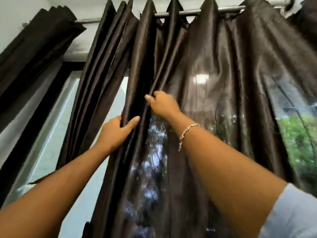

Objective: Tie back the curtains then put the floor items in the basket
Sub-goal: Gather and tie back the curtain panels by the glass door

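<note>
A dark brown satin curtain (214,69) hangs in folds from a metal rod (228,10) across the window. My left hand (116,133) grips a gathered fold of this curtain, its fingers tucked behind the cloth and its thumb lying on the front. Slightly higher and to the right, my right hand (163,103) pinches another fold of the same curtain; a silver bracelet sits on that wrist. A second dark curtain (34,48) hangs bunched at the far left. No basket or floor items are in view.
The window glass (56,134) shows between the two curtains, with a dark frame (29,127) beside it. Greenery shows through the thin cloth at the right. White wall and ceiling lie above the rod.
</note>
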The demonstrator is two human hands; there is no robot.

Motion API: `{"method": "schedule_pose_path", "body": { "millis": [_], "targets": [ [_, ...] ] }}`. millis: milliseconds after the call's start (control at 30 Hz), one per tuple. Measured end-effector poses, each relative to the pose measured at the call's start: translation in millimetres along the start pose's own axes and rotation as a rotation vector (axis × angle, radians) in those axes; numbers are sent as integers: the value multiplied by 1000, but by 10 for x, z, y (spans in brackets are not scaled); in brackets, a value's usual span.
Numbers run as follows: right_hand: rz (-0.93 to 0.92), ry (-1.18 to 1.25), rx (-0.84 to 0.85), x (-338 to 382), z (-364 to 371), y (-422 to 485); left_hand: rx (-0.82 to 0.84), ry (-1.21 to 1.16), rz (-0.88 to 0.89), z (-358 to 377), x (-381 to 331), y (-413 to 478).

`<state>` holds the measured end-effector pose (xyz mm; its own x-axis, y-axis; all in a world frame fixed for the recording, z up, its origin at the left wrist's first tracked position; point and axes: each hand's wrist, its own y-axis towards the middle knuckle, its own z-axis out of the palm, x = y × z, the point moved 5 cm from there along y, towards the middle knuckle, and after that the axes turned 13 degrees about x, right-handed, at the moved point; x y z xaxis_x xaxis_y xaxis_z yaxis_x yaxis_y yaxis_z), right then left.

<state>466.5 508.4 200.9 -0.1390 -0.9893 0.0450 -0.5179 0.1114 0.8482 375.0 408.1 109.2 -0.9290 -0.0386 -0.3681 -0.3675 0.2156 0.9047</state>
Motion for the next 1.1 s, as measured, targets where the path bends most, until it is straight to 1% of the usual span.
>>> {"method": "schedule_pose_path", "body": {
  "millis": [133, 233, 300, 333, 367, 433, 533, 567, 600, 667, 733, 833, 933, 1000, 1100],
  "targets": [
    [64, -231, -252, -484, -501, -354, 13, -13, -38, 116, -34, 2],
    [137, -341, -410, -837, -792, -572, -11, 52, -86, 189, -34, -4],
    [249, -409, -494, -1074, -965, -671, -36, 113, -120, 220, -16, 8],
    [329, -419, -501, -1192, -1038, -708, -54, 142, -137, 219, 5, 10],
    [407, -403, -491, -1313, -1102, -744, -73, 166, -151, 219, 24, 10],
    [523, -282, -430, -1533, -1194, -802, -93, 197, -176, 219, 66, -1],
    [591, 10, -236, -1790, -1190, -809, -67, 190, -207, 271, 160, -16],
    [584, 42, -179, -1811, -1157, -799, -49, 179, -211, 295, 192, -12],
    [563, 16, -152, -1792, -1128, -784, -34, 165, -212, 315, 220, -2],
    [510, -93, -144, -1680, -1043, -734, -16, 138, -209, 346, 253, 20],
    [444, -139, -133, -1516, -890, -651, -10, 118, -209, 374, 253, 28],
    [360, -137, -149, -1217, -640, -483, 7, 70, -196, 369, 253, 20],
    [314, -115, -157, -899, -421, -269, -3, 30, -181, 294, 283, 9],
    [271, -78, -138, -649, -283, -137, -19, -8, -170, 211, 301, -12],
    [190, -21, -90, -253, -70, 32, 8, -93, -125, 79, 314, -33]
  ]
}}
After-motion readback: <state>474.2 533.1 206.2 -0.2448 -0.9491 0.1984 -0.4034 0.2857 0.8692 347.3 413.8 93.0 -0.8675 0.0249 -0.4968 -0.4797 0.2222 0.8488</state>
